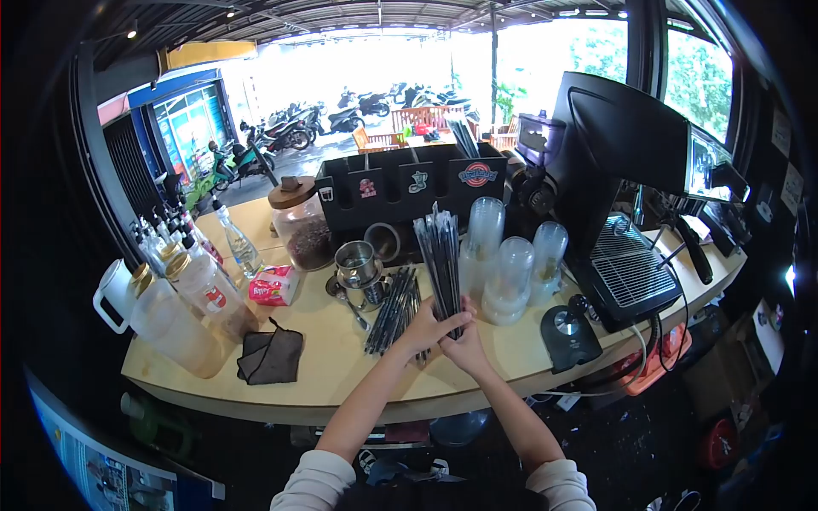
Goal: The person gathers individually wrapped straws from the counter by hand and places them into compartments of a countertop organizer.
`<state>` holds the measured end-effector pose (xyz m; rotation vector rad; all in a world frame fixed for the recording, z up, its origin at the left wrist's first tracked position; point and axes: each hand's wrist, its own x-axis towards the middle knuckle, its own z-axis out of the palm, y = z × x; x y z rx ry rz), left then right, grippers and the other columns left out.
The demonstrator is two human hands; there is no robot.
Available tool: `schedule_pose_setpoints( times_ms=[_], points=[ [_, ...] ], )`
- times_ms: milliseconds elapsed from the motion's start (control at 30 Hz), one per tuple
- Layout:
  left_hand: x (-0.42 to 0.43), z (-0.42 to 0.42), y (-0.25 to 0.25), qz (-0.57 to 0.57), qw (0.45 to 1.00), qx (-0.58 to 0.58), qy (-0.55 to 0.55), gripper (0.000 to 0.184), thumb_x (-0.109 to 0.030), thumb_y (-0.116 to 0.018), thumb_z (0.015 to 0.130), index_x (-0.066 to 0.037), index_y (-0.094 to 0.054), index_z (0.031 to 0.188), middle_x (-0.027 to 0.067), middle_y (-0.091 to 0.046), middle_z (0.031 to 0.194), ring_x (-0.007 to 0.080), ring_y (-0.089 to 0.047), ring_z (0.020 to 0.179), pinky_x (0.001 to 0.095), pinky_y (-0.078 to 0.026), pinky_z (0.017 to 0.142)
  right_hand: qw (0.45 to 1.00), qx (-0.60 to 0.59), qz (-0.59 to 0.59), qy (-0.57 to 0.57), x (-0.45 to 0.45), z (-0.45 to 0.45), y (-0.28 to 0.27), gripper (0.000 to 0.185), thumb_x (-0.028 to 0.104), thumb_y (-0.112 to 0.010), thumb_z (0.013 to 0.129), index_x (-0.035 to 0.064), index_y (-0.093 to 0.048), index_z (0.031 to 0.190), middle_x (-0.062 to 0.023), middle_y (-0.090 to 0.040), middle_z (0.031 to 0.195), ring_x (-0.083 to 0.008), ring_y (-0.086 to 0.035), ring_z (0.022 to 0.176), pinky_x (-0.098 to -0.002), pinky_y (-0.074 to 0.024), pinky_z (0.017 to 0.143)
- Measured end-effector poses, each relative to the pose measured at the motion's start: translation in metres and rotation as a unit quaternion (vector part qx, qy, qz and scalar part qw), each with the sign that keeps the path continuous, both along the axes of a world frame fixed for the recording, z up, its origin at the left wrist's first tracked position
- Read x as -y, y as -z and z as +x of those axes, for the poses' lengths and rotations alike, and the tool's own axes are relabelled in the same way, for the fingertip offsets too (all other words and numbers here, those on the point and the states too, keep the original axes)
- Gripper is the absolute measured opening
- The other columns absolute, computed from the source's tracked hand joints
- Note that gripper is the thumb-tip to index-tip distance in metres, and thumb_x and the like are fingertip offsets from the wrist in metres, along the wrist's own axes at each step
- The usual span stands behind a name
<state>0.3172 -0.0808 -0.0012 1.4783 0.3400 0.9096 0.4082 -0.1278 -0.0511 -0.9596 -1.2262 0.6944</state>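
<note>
Left hand (432,326): curled round upright straws (438,255)
Right hand (464,345): curled round their lower end
Pile (394,311): just left of left hand
Cups (509,285): right of hands

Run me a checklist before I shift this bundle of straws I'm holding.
1. Grip on the bundle of straws: ok, left hand and right hand both hold its lower part.
2. Bundle upright: ok, nearly vertical.
3. All straws gathered: not ok, a loose pile of straws lies on the counter.
4. Cloth clear of the hands: ok, well to the left.
5. Room inside the black organizer: cannot tell, its interior is mostly hidden.
</note>
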Motion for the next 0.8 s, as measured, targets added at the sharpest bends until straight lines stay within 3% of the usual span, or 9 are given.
schedule_pose_setpoints(
  times_ms=[133, 233, 333, 400, 533, 600, 700, 733, 800],
  points=[
    [-0.001, -0.015, 0.016, -0.019, 0.999, -0.029, 0.002, 0.023, -0.023, -0.062, 0.080, -0.002, -0.056, 0.090, 0.0042, -0.059, 0.081, 0.0112, -0.056, 0.078, 0.0260, -0.045, 0.071, 0.997, 0.059, -0.045, 0.018, 0.019, -0.013, -0.018, 0.046, 0.007, -0.061, 0.069, -0.0039, -0.044, 0.110, -0.0100, -0.050, 0.105, -0.0172, -0.056, 0.078, -0.0275, -0.0450, 0.076],
    [0.012, -0.026, 0.006, -0.010, 1.000, -0.012, 0.000, 0.020, -0.022, -0.057, 0.084, -0.002, -0.055, 0.086, 0.0043, -0.059, 0.076, 0.0114, -0.056, 0.074, 0.0259, -0.046, 0.069, 0.985, -0.008, -0.151, -0.088, 0.032, -0.015, -0.029, 0.055, 0.012, -0.067, 0.068, -0.0027, -0.041, 0.114, -0.0134, -0.046, 0.114, -0.0179, -0.056, 0.080, -0.0282, -0.0447, 0.077],
    [0.017, -0.040, -0.003, -0.040, 0.999, 0.002, -0.029, 0.017, -0.018, -0.054, 0.085, -0.002, -0.050, 0.087, 0.0054, -0.056, 0.071, 0.0143, -0.057, 0.069, 0.0271, -0.048, 0.064, 0.984, 0.156, 0.026, -0.079, 0.031, -0.002, -0.028, 0.052, 0.017, -0.072, 0.067, -0.0016, -0.047, 0.109, -0.0094, -0.051, 0.106, -0.0127, -0.054, 0.072, -0.0259, -0.0456, 0.067],
    [0.019, -0.050, -0.005, -0.051, 0.998, 0.018, -0.030, 0.017, -0.019, -0.054, 0.086, -0.002, -0.052, 0.086, 0.0053, -0.057, 0.071, 0.0129, -0.057, 0.068, 0.0261, -0.048, 0.062, 0.939, 0.245, -0.123, -0.207, 0.040, 0.015, -0.065, 0.044, 0.021, -0.074, 0.067, -0.0011, -0.054, 0.100, -0.0055, -0.056, 0.091, -0.0077, -0.052, 0.067, -0.0238, -0.0439, 0.058],
    [0.025, -0.059, -0.005, -0.049, 0.998, -0.004, -0.042, 0.017, -0.017, -0.054, 0.086, 0.000, -0.054, 0.085, 0.0054, -0.058, 0.071, 0.0115, -0.057, 0.063, 0.0248, -0.047, 0.057, 0.976, 0.155, -0.123, -0.091, 0.028, 0.020, -0.085, 0.025, 0.013, -0.069, 0.072, -0.0005, -0.057, 0.089, -0.0014, -0.059, 0.076, -0.0057, -0.053, 0.070, -0.0204, -0.0440, 0.062],
    [0.031, -0.056, 0.000, -0.040, 0.999, -0.018, -0.023, 0.016, -0.016, -0.057, 0.084, 0.000, -0.054, 0.086, 0.0052, -0.058, 0.071, 0.0112, -0.057, 0.059, 0.0238, -0.046, 0.054, 0.993, 0.118, -0.014, 0.013, 0.025, 0.001, -0.099, 0.022, 0.012, -0.068, 0.074, -0.0004, -0.058, 0.089, -0.0022, -0.059, 0.074, -0.0054, -0.053, 0.069, -0.0205, -0.0443, 0.059],
    [0.046, -0.052, -0.007, -0.009, 0.997, -0.073, -0.024, 0.016, -0.015, -0.057, 0.084, 0.001, -0.054, 0.086, 0.0054, -0.059, 0.071, 0.0113, -0.057, 0.059, 0.0236, -0.046, 0.054, 0.993, 0.109, 0.000, 0.032, 0.018, -0.010, -0.104, 0.027, 0.020, -0.069, 0.072, -0.0014, -0.060, 0.086, -0.0023, -0.057, 0.063, -0.0055, -0.050, 0.053, -0.0206, -0.0404, 0.047],
    [0.048, -0.053, -0.009, -0.017, 0.997, -0.064, -0.028, 0.018, -0.016, -0.057, 0.084, 0.001, -0.053, 0.088, 0.0063, -0.060, 0.074, 0.0112, -0.057, 0.058, 0.0239, -0.047, 0.053, 0.993, 0.113, -0.032, 0.003, 0.021, -0.009, -0.111, 0.021, 0.013, -0.066, 0.077, -0.0014, -0.058, 0.090, -0.0042, -0.060, 0.074, -0.0047, -0.052, 0.060, -0.0182, -0.0419, 0.051],
    [0.049, -0.055, -0.010, -0.029, 0.998, -0.036, -0.035, 0.018, -0.016, -0.056, 0.084, 0.001, -0.053, 0.090, 0.0067, -0.060, 0.076, 0.0112, -0.058, 0.059, 0.0239, -0.047, 0.054, 0.995, 0.097, -0.033, -0.009, 0.027, -0.011, -0.120, 0.022, 0.015, -0.066, 0.076, -0.0014, -0.059, 0.089, -0.0040, -0.060, 0.070, -0.0046, -0.051, 0.057, -0.0189, -0.0406, 0.046]
  ],
)
